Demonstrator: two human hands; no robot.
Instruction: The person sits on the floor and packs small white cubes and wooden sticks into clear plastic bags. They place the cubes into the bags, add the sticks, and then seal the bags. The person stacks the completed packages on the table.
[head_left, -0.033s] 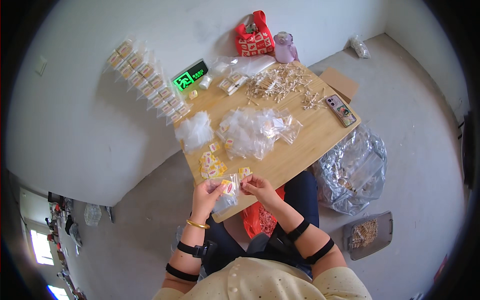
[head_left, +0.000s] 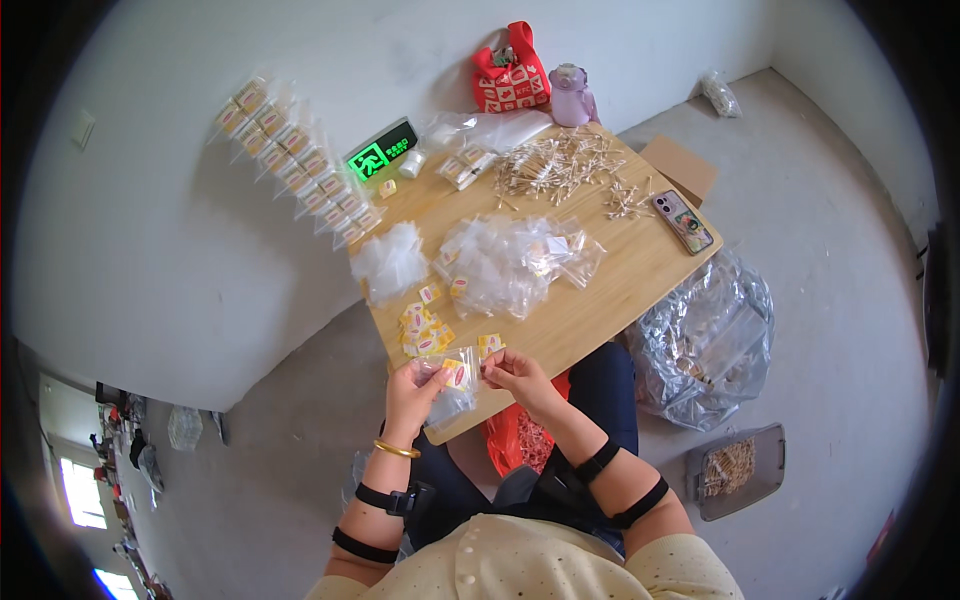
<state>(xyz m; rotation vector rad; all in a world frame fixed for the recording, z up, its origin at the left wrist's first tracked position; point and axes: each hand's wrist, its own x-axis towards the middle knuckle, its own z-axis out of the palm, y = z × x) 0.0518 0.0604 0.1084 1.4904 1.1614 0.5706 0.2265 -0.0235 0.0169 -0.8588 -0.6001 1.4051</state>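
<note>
Over the table's near edge, my left hand (head_left: 410, 385) pinches a clear zip bag (head_left: 452, 397), its thumb on a small yellow-and-white label card (head_left: 455, 373) at the bag's upper part. My right hand (head_left: 518, 378) is closed, thumb and finger pressed together at the bag's right edge; exactly how much of the film they grip is too small to see. Just beyond the bag lie a heap of similar label cards (head_left: 424, 330) and a separate card (head_left: 490, 345). Farther in are a stack of flat clear bags (head_left: 390, 262) and a larger loose pile of clear bags (head_left: 505, 265).
Cotton swabs (head_left: 560, 165) lie heaped on the wooden table (head_left: 625, 270), with a phone (head_left: 682, 221) at its right edge. A lit green sign (head_left: 380, 150), red bag (head_left: 510, 80) and purple bottle (head_left: 571, 97) stand at the back. Filled packets (head_left: 295, 165) rise at left; a bin (head_left: 740, 470) sits right.
</note>
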